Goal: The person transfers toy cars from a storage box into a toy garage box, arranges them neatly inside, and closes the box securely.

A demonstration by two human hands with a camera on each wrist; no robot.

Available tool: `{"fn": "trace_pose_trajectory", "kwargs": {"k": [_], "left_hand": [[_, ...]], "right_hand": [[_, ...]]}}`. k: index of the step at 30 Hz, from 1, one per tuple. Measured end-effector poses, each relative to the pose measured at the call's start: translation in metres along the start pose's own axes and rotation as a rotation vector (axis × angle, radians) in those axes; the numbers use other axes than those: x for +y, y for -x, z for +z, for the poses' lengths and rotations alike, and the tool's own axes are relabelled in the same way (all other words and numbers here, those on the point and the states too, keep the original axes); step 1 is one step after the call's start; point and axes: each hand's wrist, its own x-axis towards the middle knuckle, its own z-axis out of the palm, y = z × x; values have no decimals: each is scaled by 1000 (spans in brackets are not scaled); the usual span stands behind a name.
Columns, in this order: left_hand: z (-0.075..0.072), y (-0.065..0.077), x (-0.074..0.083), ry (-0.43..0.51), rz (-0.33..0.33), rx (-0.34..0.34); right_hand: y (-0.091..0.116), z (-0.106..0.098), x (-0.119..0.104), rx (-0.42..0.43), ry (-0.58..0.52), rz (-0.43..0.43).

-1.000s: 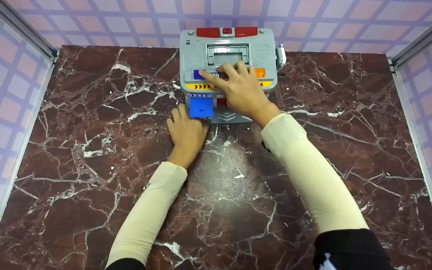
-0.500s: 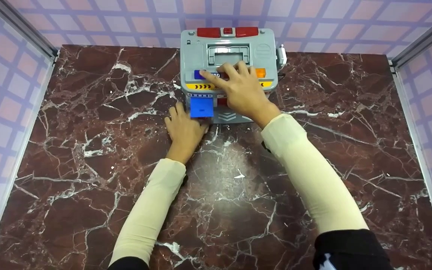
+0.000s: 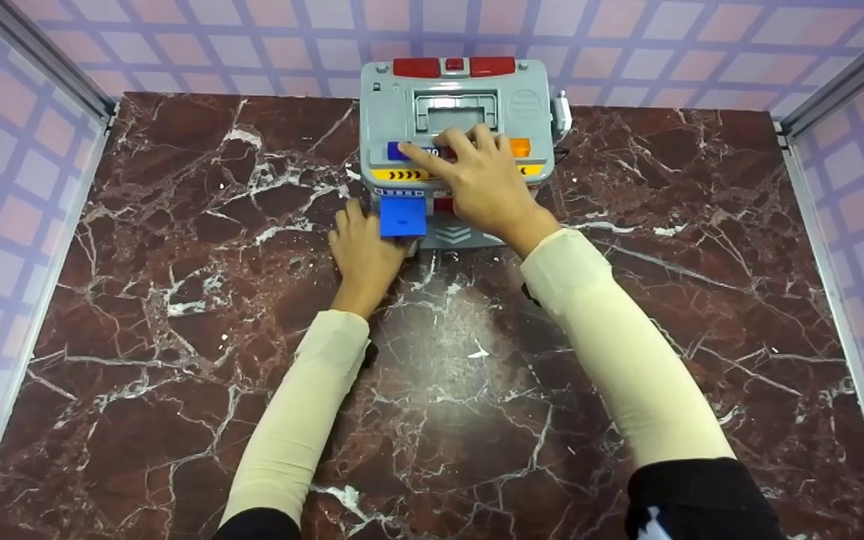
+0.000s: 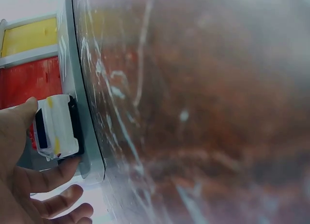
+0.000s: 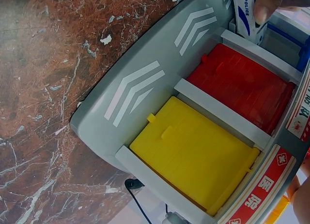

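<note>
A grey toy garage (image 3: 387,97) stands against the back wall, with a red door (image 5: 242,86), a yellow door (image 5: 193,154) and a blue door (image 3: 403,216). The blue one is swung up and out; the others are down. My left hand (image 3: 363,251) pinches a white police toy car (image 4: 60,125) between thumb and index finger at the bay under the blue door, which hides part of the hand in the head view. My right hand (image 3: 488,180) rests spread on the garage roof, thumb at the blue end of the light bar (image 3: 522,146).
The garage's grey front ramp (image 5: 109,103) with white chevrons juts onto the marbled table (image 3: 447,420). On the garage's right side is a white handset-like part (image 3: 562,112). A black cable (image 5: 138,204) lies by it. Checked walls (image 3: 312,45) enclose the table.
My left hand has crept slightly forward and to the left, toward the bay under the blue door. The right hand and the garage hold still.
</note>
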Motion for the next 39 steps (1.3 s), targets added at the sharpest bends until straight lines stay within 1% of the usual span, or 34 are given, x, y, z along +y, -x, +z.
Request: {"fn": "trace_pose_trajectory", "kwargs": {"k": [5,10,16,22,34,39], "left_hand": [[0,-3,0,12,-3,-16],[1,-5,-3,29,-10,-17],[3,-7,-4,88,-46,-37],[4,-12,-4,104,-66,-52],[3,-19,-5,89,-142,-84],[3,-22,-6,53,-161,-80]], "right_hand": [[-1,0,0,8,4,1],[-1,1,0,21,-6,-5],[-1,1,1,19,2,-2],[-1,1,2,18,0,1],[0,0,1,6,-1,9],[0,2,1,28,-1,-1]]}}
